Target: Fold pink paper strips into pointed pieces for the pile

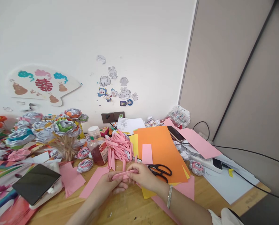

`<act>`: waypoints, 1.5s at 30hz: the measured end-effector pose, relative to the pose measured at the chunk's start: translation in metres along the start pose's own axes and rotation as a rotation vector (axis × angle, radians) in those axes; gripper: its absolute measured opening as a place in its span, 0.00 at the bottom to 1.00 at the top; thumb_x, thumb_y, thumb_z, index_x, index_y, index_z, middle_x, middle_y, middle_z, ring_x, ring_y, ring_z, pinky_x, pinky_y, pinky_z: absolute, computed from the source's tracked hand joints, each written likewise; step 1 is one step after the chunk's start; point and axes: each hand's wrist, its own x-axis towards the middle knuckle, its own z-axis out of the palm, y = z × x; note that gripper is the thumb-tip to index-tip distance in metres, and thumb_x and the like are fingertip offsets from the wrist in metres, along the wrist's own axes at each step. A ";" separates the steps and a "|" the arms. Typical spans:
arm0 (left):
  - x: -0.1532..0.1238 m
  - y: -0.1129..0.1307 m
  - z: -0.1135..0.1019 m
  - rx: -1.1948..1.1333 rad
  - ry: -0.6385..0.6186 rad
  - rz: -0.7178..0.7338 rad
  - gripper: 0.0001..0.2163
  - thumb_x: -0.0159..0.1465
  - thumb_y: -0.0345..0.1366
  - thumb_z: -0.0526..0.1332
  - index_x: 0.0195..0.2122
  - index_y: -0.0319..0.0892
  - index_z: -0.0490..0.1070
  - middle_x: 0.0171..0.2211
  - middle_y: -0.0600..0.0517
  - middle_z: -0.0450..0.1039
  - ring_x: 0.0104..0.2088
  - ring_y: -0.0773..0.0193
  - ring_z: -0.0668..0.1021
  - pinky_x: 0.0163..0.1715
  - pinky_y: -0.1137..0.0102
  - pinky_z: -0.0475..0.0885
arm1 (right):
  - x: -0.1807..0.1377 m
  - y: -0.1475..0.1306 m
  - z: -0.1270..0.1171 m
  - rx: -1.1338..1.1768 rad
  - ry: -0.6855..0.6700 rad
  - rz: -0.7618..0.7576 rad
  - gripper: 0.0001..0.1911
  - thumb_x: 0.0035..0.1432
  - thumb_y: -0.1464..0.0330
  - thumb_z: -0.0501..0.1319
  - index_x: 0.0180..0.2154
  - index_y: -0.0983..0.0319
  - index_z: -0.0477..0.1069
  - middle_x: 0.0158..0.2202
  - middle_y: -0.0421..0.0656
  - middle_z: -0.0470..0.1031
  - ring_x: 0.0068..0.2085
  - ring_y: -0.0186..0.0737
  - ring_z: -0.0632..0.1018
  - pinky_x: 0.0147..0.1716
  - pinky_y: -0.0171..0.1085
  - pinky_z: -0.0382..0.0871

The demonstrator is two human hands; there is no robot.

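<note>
Between my two hands is a narrow folded strip of pink paper [123, 175], held above the front of the wooden table. My left hand [110, 185] pinches its left end. The fingers of my right hand [140, 175] close on the right end, and a silvery bracelet circles that wrist. Just behind lies a heap of folded pink strips [118, 147]. Black-handled scissors [161, 171] rest on orange paper [158, 142] right of my right hand, their blades partly hidden. A small pink rectangle [147, 153] lies on the orange paper too.
Left are paper flowers on sticks [65, 128], a bottle [98, 148] of reddish-brown contents and a dark tablet [37, 183]. A phone [175, 133], white sheets [233, 184] and cables [254, 184] occupy the right. A wall [141, 31] stands behind the table [120, 209].
</note>
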 end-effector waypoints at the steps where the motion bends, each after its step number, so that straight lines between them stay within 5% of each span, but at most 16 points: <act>1: 0.000 0.001 0.000 0.008 0.002 0.001 0.12 0.49 0.42 0.64 0.30 0.39 0.75 0.28 0.52 0.74 0.28 0.68 0.74 0.29 0.77 0.69 | 0.000 0.000 0.000 0.002 0.000 0.003 0.04 0.51 0.70 0.55 0.30 0.64 0.66 0.21 0.37 0.66 0.21 0.29 0.68 0.21 0.29 0.63; 12: -0.007 0.010 0.008 0.028 0.042 0.008 0.15 0.45 0.44 0.66 0.29 0.38 0.74 0.24 0.53 0.75 0.26 0.65 0.75 0.27 0.74 0.69 | 0.000 -0.006 0.002 0.065 -0.008 0.049 0.08 0.50 0.65 0.58 0.28 0.64 0.65 0.17 0.35 0.64 0.18 0.28 0.66 0.19 0.29 0.61; 21: -0.012 0.016 0.010 -0.075 0.067 0.042 0.21 0.44 0.41 0.67 0.38 0.38 0.68 0.23 0.52 0.74 0.25 0.65 0.76 0.27 0.73 0.70 | -0.003 -0.022 -0.004 0.124 -0.042 0.040 0.08 0.50 0.66 0.57 0.30 0.65 0.66 0.19 0.36 0.65 0.18 0.27 0.67 0.19 0.28 0.61; 33: -0.002 0.003 0.006 -0.122 0.133 0.027 0.12 0.49 0.40 0.65 0.28 0.38 0.67 0.25 0.51 0.73 0.25 0.67 0.76 0.25 0.75 0.70 | -0.007 -0.019 0.001 -0.200 0.056 -0.098 0.05 0.53 0.70 0.54 0.32 0.62 0.68 0.29 0.39 0.68 0.30 0.32 0.69 0.27 0.29 0.61; 45: -0.004 0.006 0.004 -0.126 0.054 0.035 0.10 0.49 0.39 0.64 0.28 0.37 0.71 0.26 0.50 0.76 0.27 0.67 0.76 0.28 0.75 0.71 | -0.001 -0.014 0.002 0.118 -0.042 0.090 0.12 0.50 0.62 0.58 0.30 0.65 0.64 0.19 0.35 0.64 0.18 0.28 0.66 0.19 0.28 0.60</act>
